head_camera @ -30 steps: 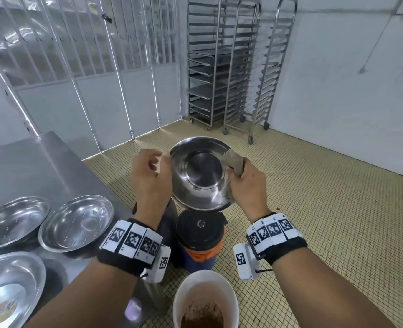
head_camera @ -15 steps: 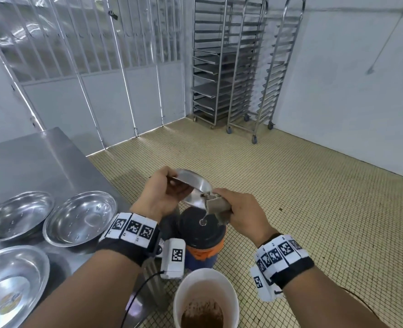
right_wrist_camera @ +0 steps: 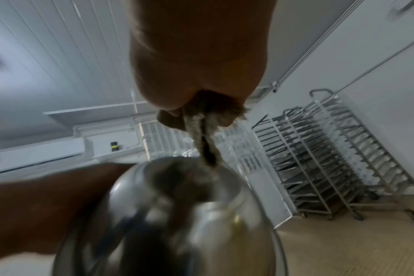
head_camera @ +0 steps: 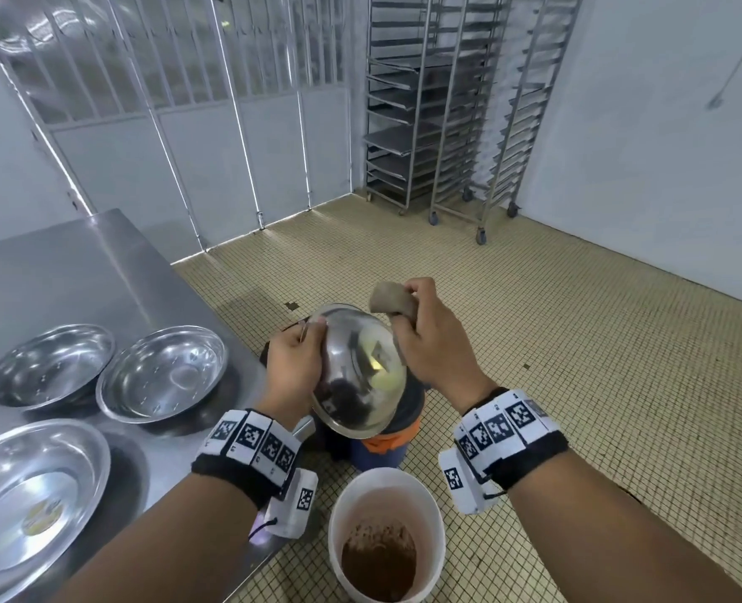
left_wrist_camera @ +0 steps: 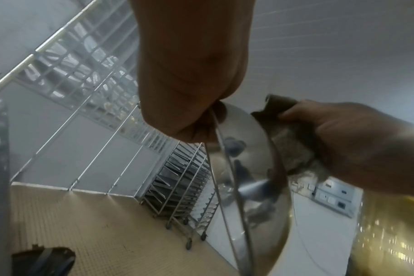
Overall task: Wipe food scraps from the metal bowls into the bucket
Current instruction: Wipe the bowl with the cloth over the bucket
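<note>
Head view: left hand pinches the rim of a metal bowl, turned w/ its underside toward the camera, above a dark orange-banded container. Right hand clutches a brownish cloth at the bowl's far edge. White bucket on the floor below, brown scraps inside. Three more bowls wait on the steel table; one shows residue.

Left wrist: fingers curled on the rim; cloth against the bowl's outer wall.

Right wrist: fingers pinch the bunched cloth; blurry.

Est. this bowl is nearly done, three remain.

Bucket mouth open below; table flanks left.
</note>
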The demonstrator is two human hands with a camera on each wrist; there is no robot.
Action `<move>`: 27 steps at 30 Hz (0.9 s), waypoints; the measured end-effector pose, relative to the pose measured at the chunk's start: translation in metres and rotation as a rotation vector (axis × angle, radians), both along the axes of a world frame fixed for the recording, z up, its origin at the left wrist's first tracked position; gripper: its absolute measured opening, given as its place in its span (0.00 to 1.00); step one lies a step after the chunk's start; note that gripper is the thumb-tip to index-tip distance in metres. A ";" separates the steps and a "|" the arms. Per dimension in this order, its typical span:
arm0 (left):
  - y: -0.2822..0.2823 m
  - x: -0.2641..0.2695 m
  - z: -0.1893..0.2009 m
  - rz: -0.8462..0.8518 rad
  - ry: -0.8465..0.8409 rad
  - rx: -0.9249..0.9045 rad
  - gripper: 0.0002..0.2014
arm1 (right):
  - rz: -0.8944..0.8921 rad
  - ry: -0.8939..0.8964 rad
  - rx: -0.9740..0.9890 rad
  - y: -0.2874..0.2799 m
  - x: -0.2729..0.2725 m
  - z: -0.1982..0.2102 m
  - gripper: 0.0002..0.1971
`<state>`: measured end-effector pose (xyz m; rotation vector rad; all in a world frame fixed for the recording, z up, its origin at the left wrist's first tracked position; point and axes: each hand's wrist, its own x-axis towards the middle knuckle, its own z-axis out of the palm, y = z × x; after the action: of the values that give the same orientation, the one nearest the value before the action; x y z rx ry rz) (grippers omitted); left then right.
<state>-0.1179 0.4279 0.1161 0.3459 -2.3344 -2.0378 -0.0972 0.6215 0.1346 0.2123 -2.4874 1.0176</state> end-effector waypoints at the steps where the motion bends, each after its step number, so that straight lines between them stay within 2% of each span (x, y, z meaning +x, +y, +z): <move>1: 0.000 0.003 0.001 -0.008 0.012 0.007 0.24 | 0.005 0.028 0.037 -0.007 0.001 -0.006 0.09; 3: 0.003 0.008 0.002 -0.022 0.040 0.022 0.22 | 0.060 0.069 0.122 -0.021 0.007 -0.023 0.12; 5: 0.004 0.010 0.005 -0.017 0.049 0.065 0.19 | 0.136 0.130 0.204 -0.030 0.015 -0.045 0.21; 7: 0.000 0.010 0.006 -0.010 0.045 0.143 0.17 | 0.154 0.134 0.192 -0.025 0.021 -0.066 0.25; 10: -0.009 0.007 0.004 0.003 0.041 0.190 0.17 | 0.040 0.004 0.004 -0.008 0.024 -0.090 0.24; 13: -0.009 0.007 0.001 0.011 0.064 0.166 0.20 | -0.109 -0.050 -0.221 0.000 0.021 -0.089 0.17; 16: -0.001 0.007 -0.001 0.019 0.096 0.123 0.22 | -0.187 0.122 -0.068 -0.009 0.021 -0.077 0.16; 19: 0.009 0.004 0.001 0.033 0.089 0.124 0.21 | -0.033 0.268 0.172 -0.031 0.030 -0.077 0.20; 22: 0.011 0.002 0.003 0.057 0.073 0.133 0.21 | 0.071 0.365 0.288 -0.030 0.042 -0.094 0.21; 24: 0.007 0.001 0.001 0.050 0.057 0.134 0.20 | 0.069 0.273 0.231 -0.022 0.050 -0.105 0.22; 27: 0.012 0.008 -0.008 -0.011 0.015 0.077 0.21 | -0.151 0.011 -0.085 -0.013 0.046 -0.104 0.25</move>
<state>-0.1103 0.4396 0.1081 0.3193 -2.2586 -2.1315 -0.0514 0.6087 0.0308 0.0036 -2.4033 1.0524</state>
